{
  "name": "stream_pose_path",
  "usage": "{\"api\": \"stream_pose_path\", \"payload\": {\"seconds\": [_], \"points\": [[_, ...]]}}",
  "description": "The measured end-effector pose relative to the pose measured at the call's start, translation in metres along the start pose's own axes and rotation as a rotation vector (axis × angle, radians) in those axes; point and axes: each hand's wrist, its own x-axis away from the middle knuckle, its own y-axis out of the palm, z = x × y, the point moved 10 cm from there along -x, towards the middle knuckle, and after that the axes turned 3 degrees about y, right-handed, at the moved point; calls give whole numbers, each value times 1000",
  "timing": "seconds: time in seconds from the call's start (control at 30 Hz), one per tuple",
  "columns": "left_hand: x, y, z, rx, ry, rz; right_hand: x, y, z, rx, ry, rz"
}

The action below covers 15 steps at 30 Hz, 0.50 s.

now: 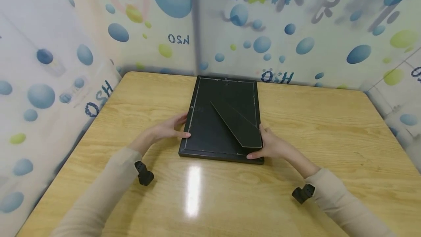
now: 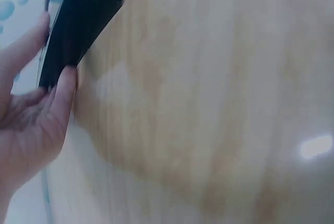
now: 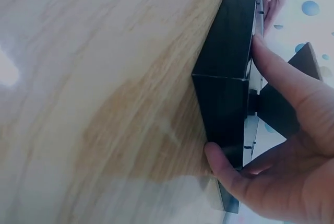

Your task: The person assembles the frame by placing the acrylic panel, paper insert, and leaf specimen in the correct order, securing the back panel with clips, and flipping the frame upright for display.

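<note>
A black picture frame (image 1: 210, 138) lies back side up, its backing board facing me. From that board an easel stand (image 1: 240, 129) sticks up at a slant toward the lower right. My left hand (image 1: 166, 128) grips the frame's left edge, thumb on top and fingers at the side. At the near right corner my right hand (image 1: 269, 145) holds the frame, its thumb along the near edge and fingers on the right side. The right wrist view shows the frame's corner (image 3: 222, 114) between thumb and fingers. The side facing down is hidden.
The frame is over a light wooden table (image 1: 329, 127) with a bright reflection near its front. Behind and to the left stand walls (image 1: 217, 28) with blue and green bubble patterns. A small black camera (image 1: 143, 173) sits on each wrist.
</note>
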Motion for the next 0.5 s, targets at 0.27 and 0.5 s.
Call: {"api": "stream_pose_path", "payload": {"seconds": [0.27, 0.5], "points": [[-1, 1, 3, 4, -56, 74, 0, -6, -6, -44, -113, 107], [-4, 3, 4, -77, -46, 121, -1, -4, -10, -41, -106, 155]]}}
